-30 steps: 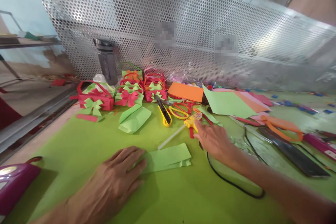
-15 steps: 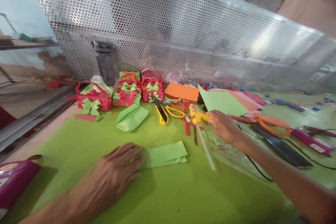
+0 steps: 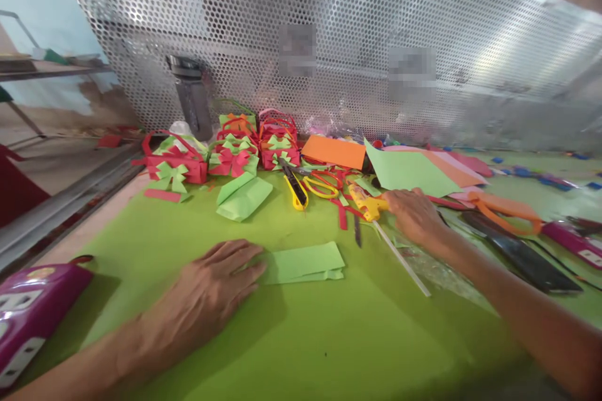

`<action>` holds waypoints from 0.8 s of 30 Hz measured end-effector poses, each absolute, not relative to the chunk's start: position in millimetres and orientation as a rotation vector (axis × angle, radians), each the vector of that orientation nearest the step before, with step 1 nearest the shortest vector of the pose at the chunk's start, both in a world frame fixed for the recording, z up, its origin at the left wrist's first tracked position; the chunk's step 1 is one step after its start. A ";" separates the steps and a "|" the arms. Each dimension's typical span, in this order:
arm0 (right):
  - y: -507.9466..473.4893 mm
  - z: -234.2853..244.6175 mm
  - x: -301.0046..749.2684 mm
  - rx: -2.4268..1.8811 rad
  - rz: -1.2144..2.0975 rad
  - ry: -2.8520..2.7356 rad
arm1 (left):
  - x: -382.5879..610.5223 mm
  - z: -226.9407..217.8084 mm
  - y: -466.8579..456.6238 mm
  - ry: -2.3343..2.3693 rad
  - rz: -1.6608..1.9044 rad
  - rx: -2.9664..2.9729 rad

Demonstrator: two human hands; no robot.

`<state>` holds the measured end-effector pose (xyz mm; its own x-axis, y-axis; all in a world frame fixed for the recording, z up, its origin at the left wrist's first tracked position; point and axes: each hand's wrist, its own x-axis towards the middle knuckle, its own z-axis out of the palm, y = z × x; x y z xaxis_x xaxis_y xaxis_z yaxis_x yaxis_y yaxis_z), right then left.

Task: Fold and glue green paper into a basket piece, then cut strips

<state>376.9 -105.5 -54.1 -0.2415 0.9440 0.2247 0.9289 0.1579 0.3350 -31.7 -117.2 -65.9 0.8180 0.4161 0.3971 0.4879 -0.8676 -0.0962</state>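
Note:
My left hand (image 3: 214,288) lies palm down with its fingers stretched out, the fingertips resting on the left end of a folded light-green paper strip (image 3: 305,262). My right hand (image 3: 414,213) is closed around the handle of a yellow hot glue gun (image 3: 369,205), and a long white glue stick (image 3: 404,260) trails from it towards me. Left of the gun are yellow-handled scissors (image 3: 320,188) and a yellow-and-black utility knife (image 3: 295,185). A folded green paper piece (image 3: 244,197) sits beyond my left hand.
Small red and green paper baskets with bows (image 3: 176,166) line the back, near a grey bottle (image 3: 192,100). Coloured paper sheets (image 3: 409,169) lie at back right. A purple power strip (image 3: 42,301) is at left, a black phone-like slab (image 3: 517,254) at right. A perforated metal panel (image 3: 348,25) stands behind.
The glue gun has turned in my right hand, its glue stick swinging to the right. My left hand stays on the green strip. The whole view has shifted slightly.

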 end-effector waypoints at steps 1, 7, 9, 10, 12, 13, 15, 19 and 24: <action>-104.6 -53.6 375.8 1.906 0.657 2.351 | -31.7 -65.4 -117.7 -0.726 -0.533 -2.803; -96.8 -52.2 371.7 1.899 0.709 2.301 | -35.0 -72.1 -115.6 -0.706 -0.559 -2.801; -94.4 -51.5 373.9 1.887 0.703 2.306 | -36.3 -75.5 -114.0 -0.721 -0.545 -2.798; -92.9 -50.9 376.0 1.877 0.697 2.311 | -36.8 -76.7 -113.4 -0.717 -0.547 -2.791; -88.9 -49.1 381.5 1.851 0.682 2.323 | -37.5 -78.1 -112.6 -0.716 -0.540 -2.778; -86.4 -48.0 384.7 1.834 0.672 2.331 | -37.7 -78.4 -112.4 -0.700 -0.549 -2.773; -80.4 -45.4 390.7 1.798 0.647 2.352 | -37.8 -78.0 -112.4 -0.673 -0.581 -2.767; -70.1 -40.7 396.5 1.732 0.613 2.402 | -37.3 -75.0 -113.6 -0.707 -0.599 -2.798; -67.7 -41.8 394.4 1.699 0.594 2.428 | -37.3 -74.4 -113.9 -0.703 -0.569 -2.794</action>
<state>394.4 -67.7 -41.8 -0.3634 0.9232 0.1250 0.8765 0.2934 0.3816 -37.3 -113.9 -74.4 0.8124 0.4113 0.4133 0.4899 -0.8658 -0.1015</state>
